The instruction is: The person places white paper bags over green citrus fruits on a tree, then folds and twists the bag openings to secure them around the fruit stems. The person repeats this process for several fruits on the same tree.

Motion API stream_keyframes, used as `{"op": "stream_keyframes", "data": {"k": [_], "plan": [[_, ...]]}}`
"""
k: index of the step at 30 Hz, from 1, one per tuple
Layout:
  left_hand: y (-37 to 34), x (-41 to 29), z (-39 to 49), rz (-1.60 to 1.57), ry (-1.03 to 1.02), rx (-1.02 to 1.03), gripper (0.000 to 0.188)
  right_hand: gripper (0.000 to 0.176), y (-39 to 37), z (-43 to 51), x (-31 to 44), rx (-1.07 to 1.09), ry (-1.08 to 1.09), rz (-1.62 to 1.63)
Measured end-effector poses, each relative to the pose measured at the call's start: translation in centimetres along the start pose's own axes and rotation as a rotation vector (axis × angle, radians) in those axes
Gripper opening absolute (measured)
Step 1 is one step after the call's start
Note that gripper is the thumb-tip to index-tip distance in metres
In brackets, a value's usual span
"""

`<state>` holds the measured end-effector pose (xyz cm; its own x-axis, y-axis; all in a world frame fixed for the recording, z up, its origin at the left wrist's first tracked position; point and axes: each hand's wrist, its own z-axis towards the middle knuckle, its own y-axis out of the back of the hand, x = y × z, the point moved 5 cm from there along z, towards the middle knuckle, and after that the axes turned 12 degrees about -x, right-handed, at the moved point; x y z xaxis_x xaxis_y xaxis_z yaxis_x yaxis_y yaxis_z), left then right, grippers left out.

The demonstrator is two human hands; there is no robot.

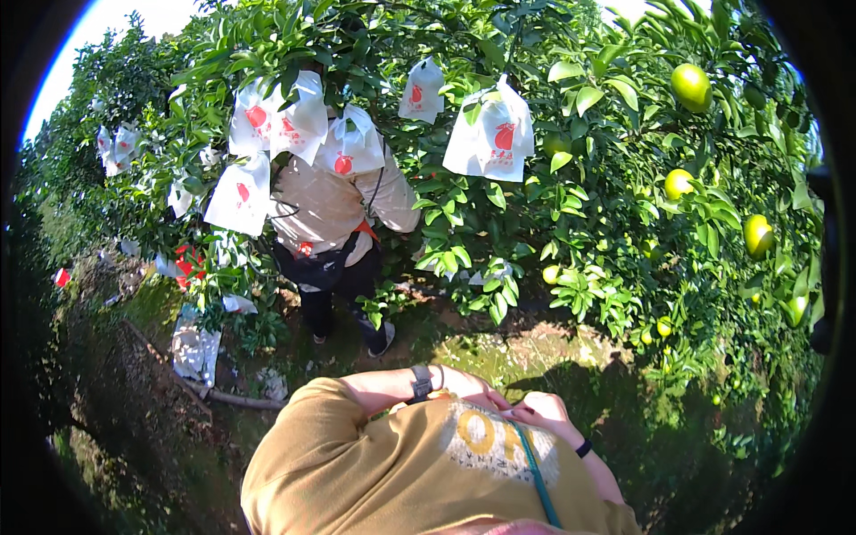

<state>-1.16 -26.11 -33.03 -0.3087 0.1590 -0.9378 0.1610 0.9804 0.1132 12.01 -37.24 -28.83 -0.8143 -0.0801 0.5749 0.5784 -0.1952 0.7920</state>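
My left hand (468, 386), with a dark watch on its wrist, is in front of my belly. Its fingertips meet those of my right hand (542, 409), which has a dark band at the wrist. Something small and pale shows between the fingertips, too small to name. A teal strap (535, 471) runs down my mustard shirt from near the fingers. Beyond my hands, white printed fruit bags (495, 137) hang in a citrus tree. Unbagged green-yellow citrus fruits (691, 87) hang on the right.
Another person (334, 200) in a light top and dark trousers stands among the branches ahead. A fallen branch (247, 401) lies on the ground at the left, near a pale plastic bag (195, 348). Dense foliage reaches low on the right.
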Motion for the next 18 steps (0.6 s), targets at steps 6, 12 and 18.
{"op": "stream_keyframes", "data": {"k": [6,12,18], "plan": [[-0.1,-0.7,-0.2,-0.099,-0.012,0.109,0.042,0.021,-0.6,1.2,1.0,-0.072,-0.131,0.151],[-0.3,1.6,0.0,-0.178,0.060,0.148,0.041,0.015,-0.1,1.9,3.4,0.105,-0.205,0.387],[1.0,3.1,-0.7,-0.060,0.199,0.065,0.045,0.021,2.5,2.2,5.8,-0.127,-0.027,0.321]]}}
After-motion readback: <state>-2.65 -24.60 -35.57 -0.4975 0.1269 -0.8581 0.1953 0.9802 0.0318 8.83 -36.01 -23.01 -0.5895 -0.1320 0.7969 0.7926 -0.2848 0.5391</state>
